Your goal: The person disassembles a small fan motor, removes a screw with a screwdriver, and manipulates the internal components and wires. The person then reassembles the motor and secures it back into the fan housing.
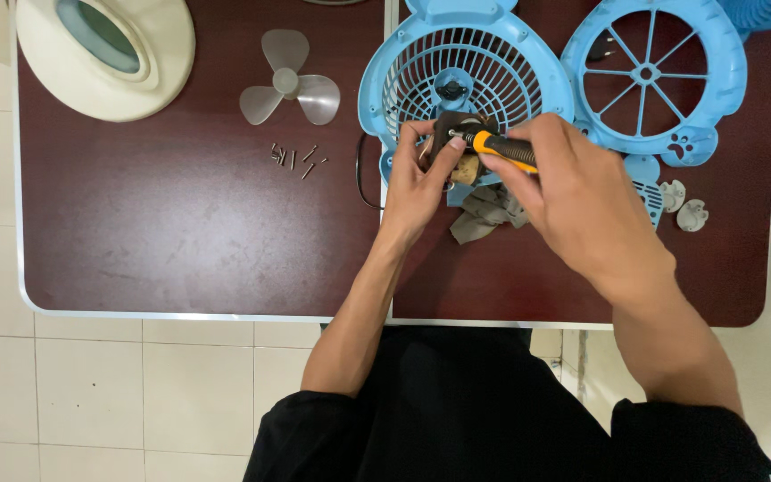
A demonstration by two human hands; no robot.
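Right hand (pixel 573 192) grips orange-and-black screwdriver (pixel 501 148). Left hand (pixel 421 178) holds small brown motor part (pixel 453 134) over round blue plastic fan grille (pixel 466 76). Clear three-blade propeller (pixel 289 83), tiny screws (pixel 296 158) on dark red table (pixel 180 232).

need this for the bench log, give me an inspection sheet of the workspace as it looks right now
surface: dark red table with pale edge
job's things: screwdriver in right hand; small dark part pinched by left hand over blue fan grille
clutter: clear fan blade, loose screws, second blue grille, cream housing, grey cloth, two white caps
fingers: both sets closed on their items
cables: black cord beside grille
surroundings: white tiled floor
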